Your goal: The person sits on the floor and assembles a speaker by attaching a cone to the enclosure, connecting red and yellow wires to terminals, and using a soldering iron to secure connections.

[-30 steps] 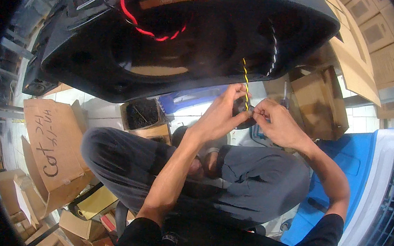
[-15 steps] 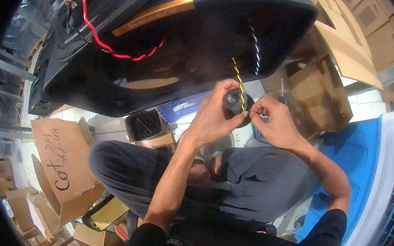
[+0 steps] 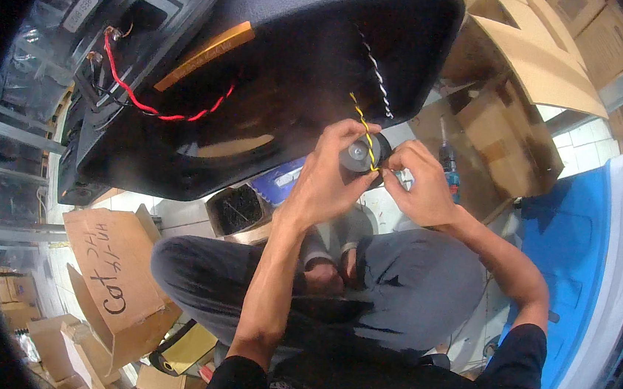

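Note:
My left hand (image 3: 321, 184) grips a round black part (image 3: 357, 152) with a grey disc face, perhaps a small speaker driver. Across that face runs a yellow-and-black twisted wire (image 3: 364, 125), coming out of a large black speaker cabinet (image 3: 309, 53). The left thumb lies by the wire's lower end. Fingertips of my right hand (image 3: 424, 193) are pinched together at the same spot, seemingly on the wire end, which is too small to see clearly. A white-and-black twisted wire (image 3: 376, 68) and a red-and-black twisted wire (image 3: 139, 109) also hang at the cabinet.
Beyond my right hand a cordless drill (image 3: 450, 162) stands near an opened cardboard box (image 3: 513, 138). Below the cabinet is a small box of dark screws or similar bits (image 3: 237, 210). A written-on carton (image 3: 116, 266) stands left, a blue panel (image 3: 551, 252) right.
The view has shifted a little, so the cabinet sits further left. Both hands stay together at the round part and the yellow-and-black wire. More of the drill shows beyond my right hand.

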A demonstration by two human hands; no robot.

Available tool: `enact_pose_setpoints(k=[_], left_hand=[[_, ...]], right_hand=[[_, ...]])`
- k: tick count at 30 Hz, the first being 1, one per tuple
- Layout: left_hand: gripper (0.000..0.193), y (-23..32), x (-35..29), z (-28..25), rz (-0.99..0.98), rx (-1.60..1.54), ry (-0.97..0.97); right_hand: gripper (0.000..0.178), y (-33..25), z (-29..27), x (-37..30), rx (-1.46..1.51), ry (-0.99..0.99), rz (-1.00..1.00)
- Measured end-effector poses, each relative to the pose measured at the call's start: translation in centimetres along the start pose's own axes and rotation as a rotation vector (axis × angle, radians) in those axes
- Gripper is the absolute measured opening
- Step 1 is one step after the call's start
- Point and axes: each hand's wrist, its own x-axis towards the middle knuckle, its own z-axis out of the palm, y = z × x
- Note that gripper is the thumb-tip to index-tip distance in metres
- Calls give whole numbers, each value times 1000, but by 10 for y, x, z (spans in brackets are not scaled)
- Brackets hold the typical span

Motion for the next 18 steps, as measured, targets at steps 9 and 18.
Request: enact_pose_setpoints(k=[9, 18], left_hand=[[75, -22, -1, 9, 31, -12, -17], [84, -19, -14, 19, -96, 56, 173]], right_hand=[[10, 10, 14, -9, -17, 40, 73], [9, 12, 18, -9, 19, 69, 76]])
